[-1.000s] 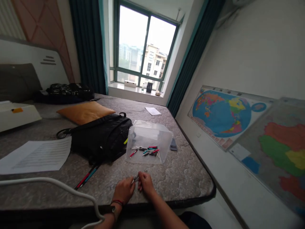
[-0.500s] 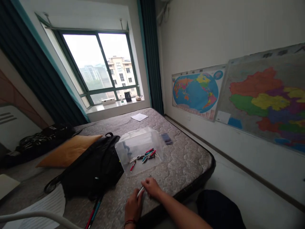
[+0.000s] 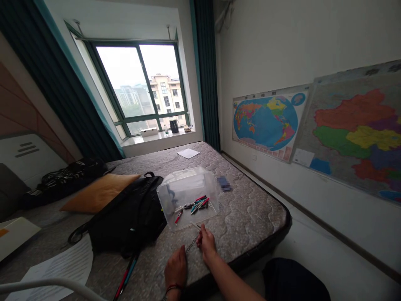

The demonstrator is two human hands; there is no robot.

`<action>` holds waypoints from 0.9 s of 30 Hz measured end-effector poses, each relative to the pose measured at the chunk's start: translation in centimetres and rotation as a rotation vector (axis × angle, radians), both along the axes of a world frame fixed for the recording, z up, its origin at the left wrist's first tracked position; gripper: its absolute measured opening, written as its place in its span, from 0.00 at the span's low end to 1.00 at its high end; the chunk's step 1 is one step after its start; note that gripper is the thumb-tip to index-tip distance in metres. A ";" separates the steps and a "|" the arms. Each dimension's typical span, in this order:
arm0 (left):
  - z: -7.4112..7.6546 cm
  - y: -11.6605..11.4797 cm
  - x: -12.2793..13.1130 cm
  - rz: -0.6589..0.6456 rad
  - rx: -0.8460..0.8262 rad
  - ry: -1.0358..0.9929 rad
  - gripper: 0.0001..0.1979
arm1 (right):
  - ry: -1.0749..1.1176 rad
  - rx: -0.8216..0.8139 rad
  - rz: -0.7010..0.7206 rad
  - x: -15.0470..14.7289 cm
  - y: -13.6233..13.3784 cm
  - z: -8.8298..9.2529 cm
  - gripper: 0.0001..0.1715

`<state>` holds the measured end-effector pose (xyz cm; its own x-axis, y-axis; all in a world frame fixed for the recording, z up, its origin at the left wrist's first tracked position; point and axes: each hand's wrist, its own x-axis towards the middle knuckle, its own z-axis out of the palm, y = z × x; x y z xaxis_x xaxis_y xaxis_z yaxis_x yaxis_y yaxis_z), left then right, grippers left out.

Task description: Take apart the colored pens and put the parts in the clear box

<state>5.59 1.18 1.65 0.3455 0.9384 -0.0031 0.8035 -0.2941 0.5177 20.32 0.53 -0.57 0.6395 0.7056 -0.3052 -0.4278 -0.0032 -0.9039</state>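
- Metal chain (image 3: 191, 245) just in front of clear plastic box (image 3: 188, 196)
- hands apart: right hand (image 3: 206, 244) pinching chain, left hand (image 3: 175, 271) beside it, contact unclear
- loose pinch could drop chain, snagging links in mattress (image 3: 250, 217) quilting

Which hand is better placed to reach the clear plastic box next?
Right, probably: the right hand grips the thin metal rod and lies nearer the clear plastic box than the left hand, which rests on the grey mattress.

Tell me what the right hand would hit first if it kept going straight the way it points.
Probably the clear plastic box ahead of the right hand. The thin pale stick just past the fingertips may come first, though depth is unclear here.
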 end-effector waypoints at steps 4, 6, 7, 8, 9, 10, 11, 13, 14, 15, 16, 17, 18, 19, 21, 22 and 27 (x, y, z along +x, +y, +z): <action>0.8 -0.6 0.2 -0.036 -0.016 0.061 0.25 | -0.229 -0.061 0.257 -0.9 -0.5 -0.2 0.29; 0.7 -0.6 0.3 -0.053 0.003 0.057 0.23 | -0.487 -0.099 0.351 -1.7 -1.0 -0.2 0.26; 0.4 -0.6 0.2 -0.064 0.023 0.040 0.23 | -0.629 -0.111 0.374 -2.1 -1.2 -0.1 0.24; 0.2 -0.6 0.2 -0.078 0.040 0.020 0.23 | -0.757 -0.124 0.385 -2.5 -1.4 0.0 0.22; -0.1 -0.5 0.2 -0.091 0.048 0.005 0.24 | -0.859 -0.142 0.390 -2.8 -1.6 0.1 0.21; -0.4 -0.4 0.2 -0.100 0.045 -0.004 0.25 | -0.924 -0.166 0.396 -3.0 -1.7 0.2 0.20; -0.6 -0.3 0.1 -0.106 0.038 -0.007 0.25 | -0.957 -0.189 0.403 -3.1 -1.7 0.2 0.20; -0.8 -0.2 0.1 -0.113 0.028 -0.003 0.26 | -0.971 -0.211 0.421 -3.1 -1.7 0.2 0.19; -0.7 -0.2 0.1 -0.115 0.031 0.000 0.26 | -0.963 -0.204 0.425 -3.0 -1.7 0.2 0.18; -0.5 -0.2 0.1 -0.113 0.039 0.001 0.26 | -0.945 -0.190 0.425 -2.8 -1.6 0.1 0.17; -0.3 -0.3 0.1 -0.109 0.049 0.001 0.26 | -0.916 -0.175 0.421 -2.7 -1.6 0.0 0.16; 0.0 -0.4 0.1 -0.105 0.055 0.002 0.25 | -0.875 -0.160 0.415 -2.6 -1.5 -0.1 0.16; 0.2 -0.5 0.1 -0.104 0.058 0.003 0.24 | -0.827 -0.147 0.413 -2.5 -1.4 -0.2 0.17; 0.4 -0.6 0.2 -0.106 0.056 0.009 0.24 | -0.778 -0.135 0.419 -2.4 -1.4 -0.2 0.17; 0.6 -0.8 0.1 -0.112 0.046 0.032 0.23 | -0.704 -0.113 0.440 -2.3 -1.4 -0.3 0.17; 0.6 -0.8 0.1 -0.116 0.045 0.042 0.23 | -0.691 -0.102 0.443 -2.3 -1.4 -0.3 0.16; 0.2 -0.6 0.1 -0.095 0.039 0.032 0.21 | -0.795 -0.105 0.384 -2.4 -1.7 -0.1 0.17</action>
<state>5.72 0.57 1.90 0.4333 0.9010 0.0201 0.7870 -0.3892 0.4788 17.92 -1.21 -0.68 0.4151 0.9082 0.0533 0.3734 -0.1167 -0.9203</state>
